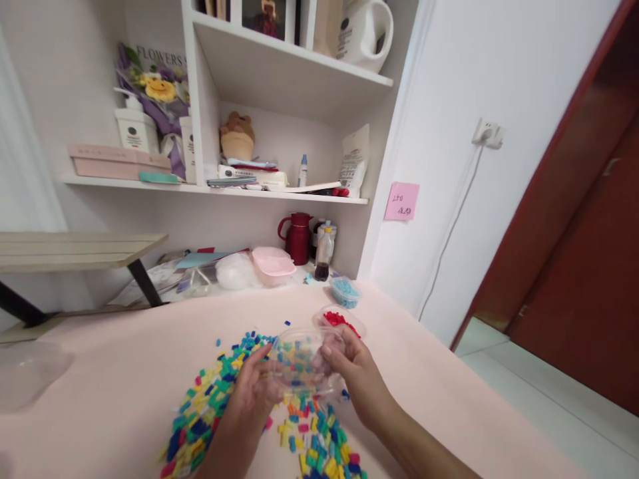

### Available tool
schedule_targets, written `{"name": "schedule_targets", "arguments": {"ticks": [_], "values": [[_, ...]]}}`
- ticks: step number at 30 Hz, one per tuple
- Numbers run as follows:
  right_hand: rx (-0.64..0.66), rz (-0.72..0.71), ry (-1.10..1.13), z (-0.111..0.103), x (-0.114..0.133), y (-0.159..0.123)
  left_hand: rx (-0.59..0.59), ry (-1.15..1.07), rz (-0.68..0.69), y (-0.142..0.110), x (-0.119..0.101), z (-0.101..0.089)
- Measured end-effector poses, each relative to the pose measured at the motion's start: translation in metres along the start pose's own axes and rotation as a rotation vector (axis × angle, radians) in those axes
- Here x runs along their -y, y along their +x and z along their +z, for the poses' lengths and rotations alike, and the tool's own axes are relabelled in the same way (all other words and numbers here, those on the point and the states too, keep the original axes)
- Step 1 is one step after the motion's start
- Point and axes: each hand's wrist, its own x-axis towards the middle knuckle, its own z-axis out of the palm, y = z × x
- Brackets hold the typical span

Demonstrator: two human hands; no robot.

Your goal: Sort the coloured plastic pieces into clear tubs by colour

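Observation:
A clear plastic container (298,364) is held above the table between both hands. My left hand (257,380) grips its left side, fingers along the wall. On the right side, my right hand (349,362) has its thumb and fingers closed round the rim. Through the clear plastic, coloured pieces on the table show. Small bricks in green, yellow, blue and red lie in a broad pile (212,392) to the left and a smaller pile (324,446) in front. Just beyond my right hand sits a clear tub of red bricks (341,319).
Farther back is a tub of light blue bricks (345,291). A pink box (273,263), a red jug (298,238) and a bottle (324,256) stand under the shelf (224,189). A clear lid or tray (30,372) lies at the left, near a wooden stand (74,251).

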Motion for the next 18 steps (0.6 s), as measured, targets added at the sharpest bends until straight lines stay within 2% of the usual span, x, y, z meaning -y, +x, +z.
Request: {"name": "schedule_targets", "arguments": {"ticks": [3,7,11,14,18], "values": [[-0.059,-0.006,0.038,-0.003,0.002,0.001,-0.024,0.019,-0.028,0.0,-0.002,0.001],[0.029,0.018,-0.029,-0.002,0.0,-0.002,0.04,0.102,-0.035,-0.008,-0.013,0.001],[0.069,-0.025,-0.152,-0.004,-0.005,0.0,0.0,0.244,-0.012,-0.008,-0.022,-0.004],[0.053,-0.053,-0.187,-0.009,-0.007,0.003,-0.007,0.337,-0.047,-0.005,-0.023,-0.008],[0.153,-0.022,-0.142,-0.007,-0.008,0.002,0.02,0.349,-0.054,-0.008,-0.02,-0.004]]}}
